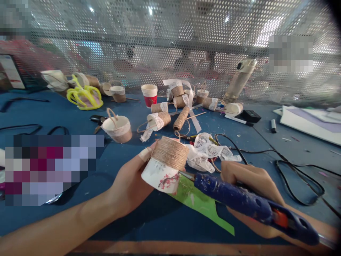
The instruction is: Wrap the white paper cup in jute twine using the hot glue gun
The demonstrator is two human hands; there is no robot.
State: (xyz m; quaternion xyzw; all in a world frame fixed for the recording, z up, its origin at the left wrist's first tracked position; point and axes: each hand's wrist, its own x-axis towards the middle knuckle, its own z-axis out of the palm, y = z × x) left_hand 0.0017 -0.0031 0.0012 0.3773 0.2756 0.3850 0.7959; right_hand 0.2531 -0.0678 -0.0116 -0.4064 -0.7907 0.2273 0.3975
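My left hand (133,177) is closed round a paper cup (165,165) that lies on its side, its upper half wrapped in jute twine. A plaster is on one finger. My right hand (250,185) grips a blue glue gun (250,204) whose nozzle touches the cup just below the twine. Beneath them lies a green paper sheet (202,206). White lace ribbon (207,151) is bunched just behind the cup.
A blue table (80,117) carries several twine-wrapped cups, a handled cup basket (117,128), a twine spool (181,119), a red-and-white cup (149,95), a yellow plastic object (84,96), black cables (293,167) and white sheets (311,122). A perforated metal screen (170,42) stands behind.
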